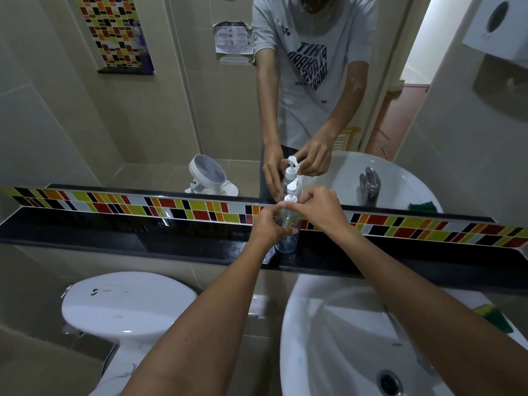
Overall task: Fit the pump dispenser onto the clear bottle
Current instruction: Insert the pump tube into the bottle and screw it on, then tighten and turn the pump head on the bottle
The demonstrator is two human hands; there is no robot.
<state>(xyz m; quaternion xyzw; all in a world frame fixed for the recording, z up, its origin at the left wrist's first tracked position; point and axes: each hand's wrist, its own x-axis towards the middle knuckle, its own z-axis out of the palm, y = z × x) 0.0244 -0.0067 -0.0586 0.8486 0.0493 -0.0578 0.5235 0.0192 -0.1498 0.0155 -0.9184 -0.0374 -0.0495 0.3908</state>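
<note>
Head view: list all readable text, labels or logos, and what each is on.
"HIT HARD PLAY SMART", mirror-reversed, on the grey T-shirt reflected in the mirror; the smaller lines under it are too small to read.
Paper notice on the reflected wall: pictograms and print, too blurred to read.
Green mark on the toilet lid: a logo, with lettering too faint to read.
Clear bottle and pump dispenser: no label visible.

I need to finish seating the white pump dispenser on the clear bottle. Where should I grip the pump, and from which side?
Grip the white plastic pump dispenser at its ribbed collar, just above the neck of the clear plastic bottle, not the nozzle head. Come from the right, where the right hand already is; the left hand steadies the upright body on the black ledge.
</note>
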